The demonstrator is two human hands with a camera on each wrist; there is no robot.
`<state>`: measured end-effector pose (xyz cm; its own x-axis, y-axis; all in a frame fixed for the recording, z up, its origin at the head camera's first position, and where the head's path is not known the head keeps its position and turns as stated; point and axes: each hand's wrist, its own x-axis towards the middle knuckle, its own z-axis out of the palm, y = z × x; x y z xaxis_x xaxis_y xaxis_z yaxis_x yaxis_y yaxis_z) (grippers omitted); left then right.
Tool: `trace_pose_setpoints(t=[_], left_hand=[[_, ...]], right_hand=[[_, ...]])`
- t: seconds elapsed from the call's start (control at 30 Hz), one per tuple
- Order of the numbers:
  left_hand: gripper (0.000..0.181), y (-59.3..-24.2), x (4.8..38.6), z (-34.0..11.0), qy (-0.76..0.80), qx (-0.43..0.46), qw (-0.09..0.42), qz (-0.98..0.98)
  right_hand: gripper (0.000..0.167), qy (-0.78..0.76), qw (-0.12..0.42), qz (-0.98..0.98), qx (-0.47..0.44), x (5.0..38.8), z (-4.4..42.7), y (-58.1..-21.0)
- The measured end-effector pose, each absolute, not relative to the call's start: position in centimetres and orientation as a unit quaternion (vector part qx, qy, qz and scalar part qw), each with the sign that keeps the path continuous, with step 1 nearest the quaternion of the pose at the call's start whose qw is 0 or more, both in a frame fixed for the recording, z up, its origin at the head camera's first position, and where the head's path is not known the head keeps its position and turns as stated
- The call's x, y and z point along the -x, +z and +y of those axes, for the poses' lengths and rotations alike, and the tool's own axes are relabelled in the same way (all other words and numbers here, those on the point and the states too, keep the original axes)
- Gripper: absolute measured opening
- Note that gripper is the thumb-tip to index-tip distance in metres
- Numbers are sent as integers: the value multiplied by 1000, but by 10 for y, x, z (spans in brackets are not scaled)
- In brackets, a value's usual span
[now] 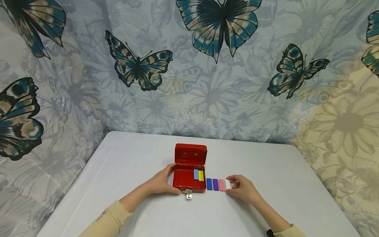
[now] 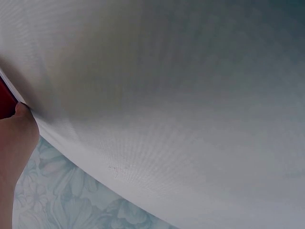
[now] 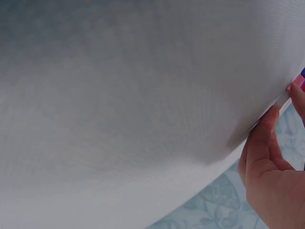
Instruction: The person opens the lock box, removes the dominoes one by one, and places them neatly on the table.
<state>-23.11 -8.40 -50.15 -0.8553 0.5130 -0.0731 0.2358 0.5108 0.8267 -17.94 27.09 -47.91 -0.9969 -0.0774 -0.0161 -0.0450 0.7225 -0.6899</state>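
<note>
A small red box [image 1: 183,178], its lid [image 1: 190,155] raised, sits mid-table with a light-blue block [image 1: 196,174] and a yellow block [image 1: 201,175] inside. My left hand [image 1: 161,180] holds the box by its left side, thumb at the front corner and fingers towards the back. To the right of the box, a blue block [image 1: 209,184], a purple block [image 1: 215,184] and a pink block [image 1: 221,185] lie in a row. At the row's right end my right hand [image 1: 244,190] pinches a white block [image 1: 227,184] between thumb and fingers. The right wrist view shows that hand only at its edge.
A silver metal clasp or lock [image 1: 188,195] hangs at the box's front. The white-covered table [image 1: 142,148] has its far edge close to a butterfly-patterned cloth backdrop [image 1: 213,95], which also runs along both sides.
</note>
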Motion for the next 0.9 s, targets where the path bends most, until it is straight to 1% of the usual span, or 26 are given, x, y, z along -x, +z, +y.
trace_pose_setpoints(t=[0.37,0.7,0.9], left_hand=[[106,-502,232,-85,445,-220,152,855],[105,-501,231,-85,442,-229,151,854],[105,-502,231,-85,444,-231,151,853]], right_hand=[[45,-364,21,930,33,182,272,-478],[49,-378,54,923,35,182,276,-473],[43,-377,56,924,28,181,279,-471]])
